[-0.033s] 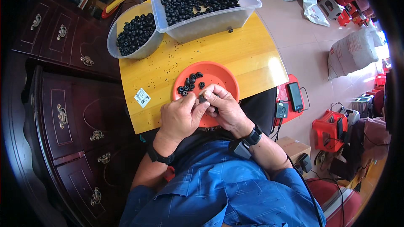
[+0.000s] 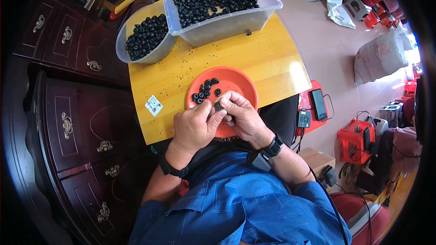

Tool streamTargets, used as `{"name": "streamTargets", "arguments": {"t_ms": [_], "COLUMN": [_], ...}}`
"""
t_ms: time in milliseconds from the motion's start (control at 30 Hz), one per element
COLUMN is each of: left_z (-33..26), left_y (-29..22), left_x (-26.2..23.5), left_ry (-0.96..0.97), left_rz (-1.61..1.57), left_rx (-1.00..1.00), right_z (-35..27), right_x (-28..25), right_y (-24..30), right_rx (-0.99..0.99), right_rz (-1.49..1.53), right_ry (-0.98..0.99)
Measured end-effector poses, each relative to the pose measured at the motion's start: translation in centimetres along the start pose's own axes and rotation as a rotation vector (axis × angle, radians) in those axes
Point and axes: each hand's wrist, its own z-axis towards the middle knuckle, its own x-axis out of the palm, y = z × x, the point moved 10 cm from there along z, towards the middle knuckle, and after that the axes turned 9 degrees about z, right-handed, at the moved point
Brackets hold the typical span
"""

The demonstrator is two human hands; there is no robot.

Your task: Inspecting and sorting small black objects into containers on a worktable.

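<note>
While both of your hands meet over the near rim of the orange dish (image 2: 236,79), keep the work low and directly above it so any dropped piece lands inside. Your left hand (image 2: 195,124) and right hand (image 2: 243,118) are pinched together on one small dark part (image 2: 219,107), held between thumbs and fingertips at the centre of the view. Grip lightly with the finger pads; the part is small and partly covered, so check its seating by feel.

Its orientation cannot be read: the fingers hide most of it, and no long axis shows. The loose black ring-shaped pieces (image 2: 205,91) in the dish, at 11 o'clock from your hands, look round and squat, lying flat.

Draw the next piece from that cluster without lifting your wrists far. A clear tub (image 2: 268,7) of the same black pieces stands at 12 o'clock on the yellow bench (image 2: 254,59), and a round clear bowl (image 2: 120,47) of them sits at 10 o'clock. A small white sticker (image 2: 153,105) lies at 9 o'clock.
</note>
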Motion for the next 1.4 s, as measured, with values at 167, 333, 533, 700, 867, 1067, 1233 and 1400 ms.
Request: {"name": "streamTargets", "arguments": {"t_ms": [167,333,533,700,867,1067,1233,1400], "left_z": [-0.1,0.2,0.5,1.6,7.0,4.7,0.5,-0.6], "left_y": [0.7,0.9,0.5,2.0,6.8,7.3,2.3,0.8], "left_x": [0.0,-1.4,-1.1,-1.8,-10.6,-7.7,-0.8,1.3], "left_ry": [0.026,0.004,-0.010,0.062,-0.319,-0.107,0.150,0.210], "left_rz": [-0.097,-0.327,-0.276,-0.242,0.112,-0.113,-0.377,-0.403], "left_rx": [-0.056,-0.175,-0.130,-0.160,-0.229,-0.327,-0.276,-0.261], "right_z": [0.1,0.3,0.4,0.0,-0.4,-0.4,-0.1,-0.3], "right_x": [-0.2,0.0,0.1,-0.5,-1.6,-1.3,0.1,1.7], "right_y": [-0.3,0.0,-0.4,-0.7,-1.1,-1.1,-1.8,-1.0], "right_rx": [0.010,0.010,0.006,0.069,0.122,0.172,0.145,0.048], "right_rz": [0.021,0.077,0.003,-0.029,0.146,0.129,-0.068,-0.324], "right_ry": [-0.007,-0.005,-0.012,-0.050,-0.077,-0.174,0.075,0.148]}}
